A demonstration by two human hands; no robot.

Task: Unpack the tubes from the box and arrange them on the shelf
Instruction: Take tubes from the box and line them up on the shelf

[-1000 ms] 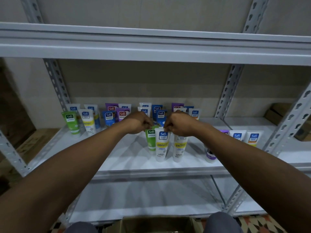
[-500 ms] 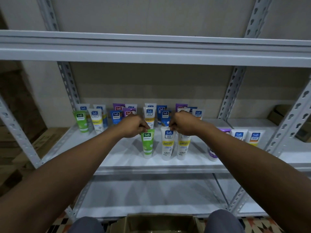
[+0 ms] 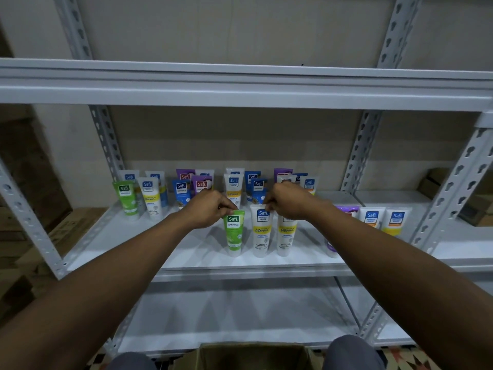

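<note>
Green Safi tube (image 3: 234, 233) is now standing beside the white Vitamin C tube (image 3: 262, 231) on the shelf (image 3: 186, 252), no longer tucked behind it, so a front row is forming. The left hand (image 3: 210, 209) is pinching its top and the right hand (image 3: 286, 201) the white tube's.

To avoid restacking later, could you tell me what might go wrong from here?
The green tube stands on its narrow cap, pinched at the top by the left hand; it may topple on release. The right hand holds a white tube close beside a second white tube, so a nudge could tip both.

Head view, forward-down, close to shelf (image 3: 240, 265)
</note>
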